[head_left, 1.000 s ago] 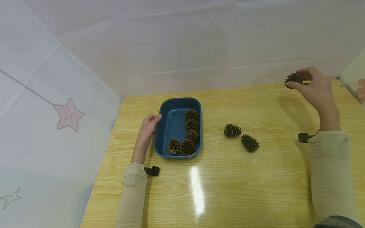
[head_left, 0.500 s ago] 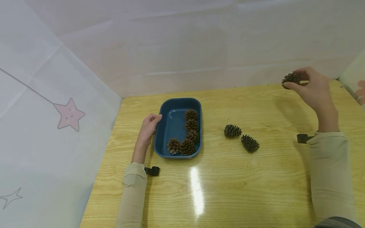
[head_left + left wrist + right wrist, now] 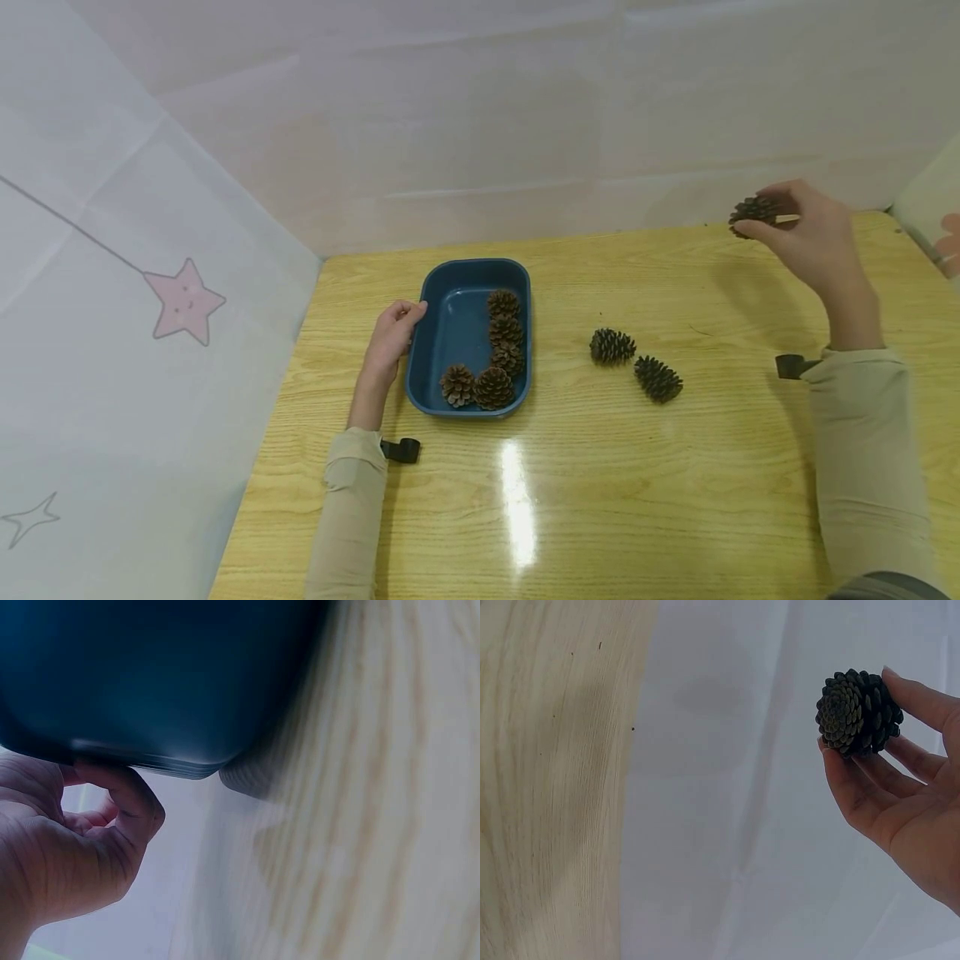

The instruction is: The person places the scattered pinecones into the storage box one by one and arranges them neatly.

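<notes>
My right hand (image 3: 813, 242) holds a dark brown pine cone (image 3: 752, 217) between thumb and fingers, raised over the far right of the table. In the right wrist view the pine cone (image 3: 855, 714) shows its round scaled end, with the fingertips at its sides. On the left, my left hand (image 3: 390, 337) pinches the rim of a deep blue rectangular tub (image 3: 430, 342). Several pine cones (image 3: 493, 388) line the tub's right side and near end. In the left wrist view, bent fingers (image 3: 124, 799) meet the tub's edge.
Two more pine cones lie on the wooden table (image 3: 600, 500) right of the tub: one nearer it (image 3: 612, 346) and another (image 3: 658, 379) just beyond. A pale sheet (image 3: 480, 125) hangs behind the table, and a white panel (image 3: 97, 333) stands at the left.
My right hand has drifted a little to the left with the pine cone in its grip. The left hand and the tub have stayed in place.
</notes>
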`<state>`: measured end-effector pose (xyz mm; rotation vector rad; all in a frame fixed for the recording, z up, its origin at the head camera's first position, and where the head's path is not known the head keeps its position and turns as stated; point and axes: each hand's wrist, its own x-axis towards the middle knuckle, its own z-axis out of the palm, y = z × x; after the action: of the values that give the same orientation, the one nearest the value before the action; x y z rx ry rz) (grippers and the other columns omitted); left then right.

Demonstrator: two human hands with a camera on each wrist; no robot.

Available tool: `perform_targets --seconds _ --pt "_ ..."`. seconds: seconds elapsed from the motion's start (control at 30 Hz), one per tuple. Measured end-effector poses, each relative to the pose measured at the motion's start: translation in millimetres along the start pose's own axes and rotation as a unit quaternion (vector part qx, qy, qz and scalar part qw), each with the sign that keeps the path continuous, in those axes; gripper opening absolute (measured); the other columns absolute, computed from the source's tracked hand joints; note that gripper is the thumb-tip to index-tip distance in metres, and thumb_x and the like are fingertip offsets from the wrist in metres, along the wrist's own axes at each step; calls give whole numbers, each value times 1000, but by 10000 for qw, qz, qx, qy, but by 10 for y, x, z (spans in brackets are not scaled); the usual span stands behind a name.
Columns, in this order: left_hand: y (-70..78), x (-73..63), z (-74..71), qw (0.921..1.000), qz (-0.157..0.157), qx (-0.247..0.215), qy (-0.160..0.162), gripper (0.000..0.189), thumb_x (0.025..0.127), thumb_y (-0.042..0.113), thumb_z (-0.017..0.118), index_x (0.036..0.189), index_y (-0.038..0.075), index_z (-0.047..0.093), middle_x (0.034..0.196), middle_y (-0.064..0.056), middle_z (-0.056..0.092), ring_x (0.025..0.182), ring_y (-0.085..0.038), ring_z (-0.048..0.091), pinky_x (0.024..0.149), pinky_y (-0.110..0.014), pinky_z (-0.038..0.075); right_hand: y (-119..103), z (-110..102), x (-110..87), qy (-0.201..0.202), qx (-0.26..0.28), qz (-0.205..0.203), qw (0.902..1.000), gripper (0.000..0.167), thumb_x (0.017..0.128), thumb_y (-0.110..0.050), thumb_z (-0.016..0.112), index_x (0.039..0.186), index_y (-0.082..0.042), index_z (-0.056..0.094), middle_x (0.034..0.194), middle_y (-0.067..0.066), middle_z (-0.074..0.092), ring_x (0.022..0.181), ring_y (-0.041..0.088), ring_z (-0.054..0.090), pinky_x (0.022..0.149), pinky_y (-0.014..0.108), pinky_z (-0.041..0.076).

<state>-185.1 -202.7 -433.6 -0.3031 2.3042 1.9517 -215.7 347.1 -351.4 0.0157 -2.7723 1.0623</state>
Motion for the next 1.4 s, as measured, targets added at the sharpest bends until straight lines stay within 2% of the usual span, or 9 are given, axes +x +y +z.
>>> perform_targets --seconds 0.27,0.5,0.6,0.67,0.83,0.97,1.13,1.23,1.4 --pt "-7 21 1 10000 -26 21 6 28 105 31 63 102 4 58 66 8 41 52 -4 36 50 -19 36 -27 23 6 -77 60 -79 9999 65 100 -39 69 150 -4 48 141 28 56 117 42 59 72 13 43" --pt "6 24 10 10000 -36 47 -7 32 106 32 62 104 1 57 68 7 42 53 -4 38 51 -19 38 -74 41 16 -36 30 -216 9998 63 100 -38 70 149 -3 50 138 27 57 101 8 58 74 10 42" --pt "7 31 11 10000 -72 29 -13 34 106 33 62 105 0 57 68 7 42 53 -4 38 51 -19 37 -90 51 17 -36 40 -249 9997 62 100 -37 70 149 -3 50 138 27 57 102 8 57 75 10 42" --pt "9 36 9 9999 -104 30 -40 34 106 33 62 106 0 57 68 7 42 53 -4 37 51 -20 37 -97 58 15 -38 58 -285 9996 62 100 -36 70 148 -3 50 138 27 57 106 16 59 76 10 43" --pt "37 41 2 9996 -251 -25 -110 30 106 30 61 107 0 57 67 6 42 52 -5 37 50 -21 36 -109 78 15 -78 107 -400 9991 62 100 -35 70 148 -2 50 137 27 57 101 2 53 79 10 43" --pt "41 55 -3 9994 -306 -19 -141 29 107 27 59 108 -2 57 66 6 42 51 -6 37 50 -21 36 -128 94 18 -155 130 -401 9990 63 100 -36 70 148 -1 50 137 28 57 101 3 55 78 11 43" --pt "11 43 6 9998 -182 -37 -101 33 106 32 61 110 -1 57 68 6 43 52 -6 37 50 -21 37 -142 119 17 -203 121 -458 9987 63 100 -36 70 148 -1 50 136 28 58 109 25 61 76 10 42" --pt "3 34 17 9999 -108 4 -49 34 106 33 62 108 -1 57 69 6 44 52 -5 38 51 -20 37 -157 128 16 -231 125 -481 9985 63 100 -35 70 148 -1 50 136 29 58 115 45 59 74 10 41" --pt "-9 31 23 10000 -56 56 -3 35 106 33 62 108 -1 57 68 6 43 52 -5 36 51 -20 36 -192 139 10 -274 95 -519 9982 63 99 -36 71 147 0 50 135 30 58 115 49 59 71 9 40"
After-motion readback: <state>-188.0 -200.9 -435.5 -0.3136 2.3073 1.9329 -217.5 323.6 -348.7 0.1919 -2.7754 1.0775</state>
